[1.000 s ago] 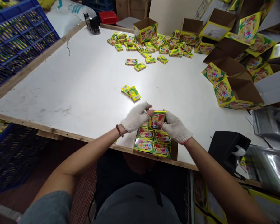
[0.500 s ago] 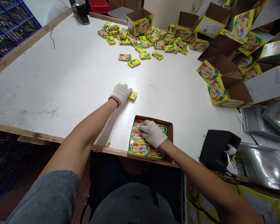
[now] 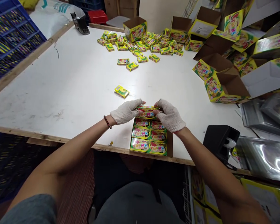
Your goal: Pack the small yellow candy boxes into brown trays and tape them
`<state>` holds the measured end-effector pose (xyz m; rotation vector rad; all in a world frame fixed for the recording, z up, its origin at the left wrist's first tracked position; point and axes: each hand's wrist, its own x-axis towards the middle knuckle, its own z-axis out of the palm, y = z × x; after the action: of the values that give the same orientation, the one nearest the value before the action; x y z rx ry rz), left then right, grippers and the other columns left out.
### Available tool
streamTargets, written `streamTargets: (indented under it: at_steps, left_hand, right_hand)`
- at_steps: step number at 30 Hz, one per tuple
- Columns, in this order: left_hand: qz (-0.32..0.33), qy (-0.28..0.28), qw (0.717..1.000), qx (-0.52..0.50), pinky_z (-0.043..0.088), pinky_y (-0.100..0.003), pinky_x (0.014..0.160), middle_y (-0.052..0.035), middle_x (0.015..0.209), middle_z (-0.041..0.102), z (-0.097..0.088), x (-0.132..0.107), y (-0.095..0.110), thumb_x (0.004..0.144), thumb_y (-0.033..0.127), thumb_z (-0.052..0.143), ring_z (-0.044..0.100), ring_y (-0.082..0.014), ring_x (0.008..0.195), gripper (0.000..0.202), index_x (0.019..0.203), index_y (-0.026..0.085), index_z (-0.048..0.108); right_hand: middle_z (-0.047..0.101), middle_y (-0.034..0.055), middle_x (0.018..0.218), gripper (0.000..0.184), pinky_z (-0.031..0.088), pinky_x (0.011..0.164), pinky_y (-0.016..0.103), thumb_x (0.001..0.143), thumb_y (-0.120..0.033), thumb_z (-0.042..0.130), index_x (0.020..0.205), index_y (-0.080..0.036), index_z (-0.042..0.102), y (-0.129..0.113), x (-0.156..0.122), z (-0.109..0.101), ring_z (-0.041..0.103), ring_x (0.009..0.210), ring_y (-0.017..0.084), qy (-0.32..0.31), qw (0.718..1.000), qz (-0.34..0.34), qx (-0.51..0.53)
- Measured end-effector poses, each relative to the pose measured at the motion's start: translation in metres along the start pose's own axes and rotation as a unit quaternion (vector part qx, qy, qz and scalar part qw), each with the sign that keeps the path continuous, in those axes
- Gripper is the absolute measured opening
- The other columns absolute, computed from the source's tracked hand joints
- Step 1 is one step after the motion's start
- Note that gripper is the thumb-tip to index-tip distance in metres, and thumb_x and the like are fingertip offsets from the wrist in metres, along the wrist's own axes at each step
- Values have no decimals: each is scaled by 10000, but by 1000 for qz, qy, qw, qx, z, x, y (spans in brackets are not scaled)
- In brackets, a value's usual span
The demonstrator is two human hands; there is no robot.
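The packs (image 3: 141, 133) are showing yellow and green with multicoloured lettering (image 3: 141, 145); the gloves (image 3: 172, 119) are looking off-white, the blurry bracelet (image 3: 107, 122) perhaps reddish brown.

Left hand (image 3: 126, 112) and right hand (image 3: 171, 116) are both in knit work gloves, off-white with a visible weave, and the fingers (image 3: 143, 102) poke out bare at the ends. Just past the left glove's cuff there's a bracelet (image 3: 107, 122) of round, dark reddish-brown beads. The left sleeve (image 3: 37, 208) is short and grey, and the shirt front (image 3: 135, 202) is grey too, with a narrow dark strip (image 3: 157, 194) on it, can't tell what that is. Trousers (image 3: 106, 174) look super dark, black or navy.
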<state>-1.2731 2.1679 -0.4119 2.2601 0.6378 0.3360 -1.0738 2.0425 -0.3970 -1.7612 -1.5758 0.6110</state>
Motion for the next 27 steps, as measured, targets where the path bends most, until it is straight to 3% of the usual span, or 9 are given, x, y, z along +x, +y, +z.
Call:
streamTargets:
  at_steps: [2, 4, 7, 13, 16, 18, 20, 23, 27]
  left_hand:
    - [2, 86, 996, 31, 504, -355, 920, -83, 1150, 687, 11, -4, 1, 905, 237, 567, 635, -191, 1007, 394, 1295, 187, 593]
    - [38, 123, 990, 63, 499, -367, 957, -93, 1160, 675, 24, -9, -3, 912, 182, 542, 620, -192, 1047, 351, 1255, 173, 618]
    - [89, 76, 982, 146, 489, -407, 982, -100, 1214, 649, 41, -16, -8, 867, 118, 551, 586, -232, 1114, 273, 1092, 182, 693]
    - [35, -37, 948, 314, 505, -446, 853, -160, 1193, 630, 50, -21, 8, 888, 227, 572, 595, -308, 1053, 192, 973, 154, 728]
    - [72, -50, 927, 365, 491, -478, 864, -201, 1306, 586, 48, -22, 20, 902, 223, 544, 587, -337, 1093, 217, 964, 127, 729]
    - [93, -46, 933, 344, 500, -458, 877, -184, 1372, 556, 47, -19, 19, 910, 231, 538, 603, -308, 1079, 239, 1038, 138, 717]
    - [73, -6, 955, 289, 514, -412, 889, -143, 1341, 580, 41, -9, 4, 923, 224, 517, 616, -258, 1056, 271, 1124, 167, 689]
    - [-18, 74, 967, 243, 496, -392, 960, -131, 1246, 618, 21, 21, -40, 912, 109, 446, 595, -234, 1114, 341, 1168, 162, 665]
    - [-116, 46, 944, 306, 334, -546, 1113, -210, 1515, 419, -9, 67, -101, 917, 108, 428, 412, -345, 1381, 478, 1379, 138, 547]
  right_hand:
    - [595, 14, 796, 88, 458, 738, 317, 837, -259, 504, 868, -213, 572, 7, -9, 9, 533, 755, 183, -14, 1000, 25, -11]
    - [611, 23, 828, 97, 464, 784, 322, 824, -224, 486, 863, -210, 573, 19, -20, 24, 553, 798, 191, -24, 999, 30, -28]
    - [635, 55, 916, 148, 463, 875, 337, 829, -191, 470, 894, -198, 602, 37, -29, 48, 576, 898, 209, -33, 998, 19, -50]
    - [615, 91, 997, 268, 470, 875, 305, 855, -88, 423, 935, -172, 665, 41, -32, 63, 573, 957, 202, -72, 987, 36, -142]
    - [584, 128, 1129, 302, 491, 874, 320, 923, -155, 437, 1131, -155, 656, 29, -39, 61, 565, 1029, 223, -76, 981, 19, -179]
    - [563, 153, 1203, 368, 499, 889, 351, 957, -268, 483, 1278, -132, 599, 21, -43, 61, 561, 1061, 253, -95, 973, 15, -208]
    - [553, 182, 1235, 460, 496, 899, 395, 944, -369, 545, 1319, -105, 582, 15, -44, 63, 555, 1066, 297, -128, 955, 21, -267]
    - [554, 220, 1265, 485, 478, 907, 426, 931, -381, 568, 1309, -79, 599, 13, -43, 67, 551, 1054, 327, -162, 926, 19, -339]
    - [555, 232, 1345, 537, 412, 1015, 499, 943, -419, 549, 1373, -97, 572, 18, -47, 74, 509, 1196, 368, -151, 925, -23, -347]
